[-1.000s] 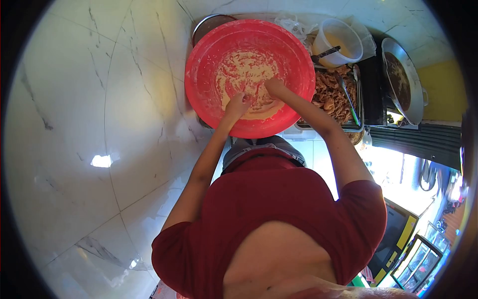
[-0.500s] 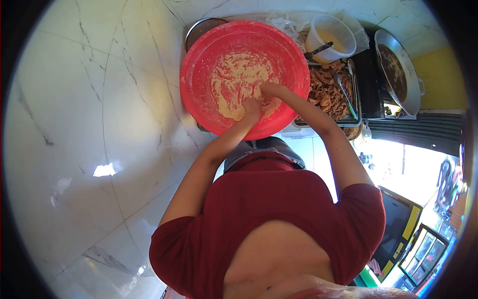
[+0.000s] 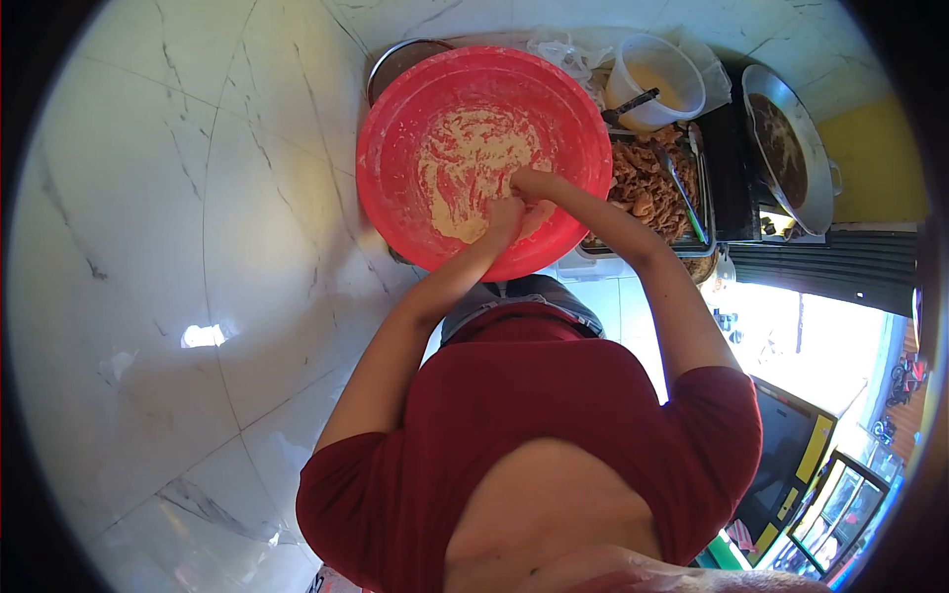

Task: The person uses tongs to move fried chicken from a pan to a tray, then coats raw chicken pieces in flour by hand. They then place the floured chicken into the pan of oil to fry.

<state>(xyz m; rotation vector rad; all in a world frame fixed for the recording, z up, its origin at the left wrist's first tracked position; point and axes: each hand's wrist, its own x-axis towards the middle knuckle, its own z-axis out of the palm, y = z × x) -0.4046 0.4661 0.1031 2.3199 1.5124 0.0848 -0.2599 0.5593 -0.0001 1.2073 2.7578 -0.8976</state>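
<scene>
A large red plastic basin has pale yellowish flour spread across its bottom, with streaks of red showing through. Low in the basin, at the right of the flour, my left hand and my right hand are close together. Both hands look closed, with the fingers curled inward. Their fingertips are turned away from view, and whatever they hold between them is hidden. Flour also lies just right of the hands, against the basin wall.
Right of the basin, a tray holds browned meat-like pieces, with tongs on top. Behind it stands a clear tub of yellowish liquid with a dark handle. A wide pan of dark oil sits farther right. Plastic bags lie behind.
The view has shifted slightly, so the basin appears a little lower. My hands stay close together in the same part of the flour, with only a slight movement.
</scene>
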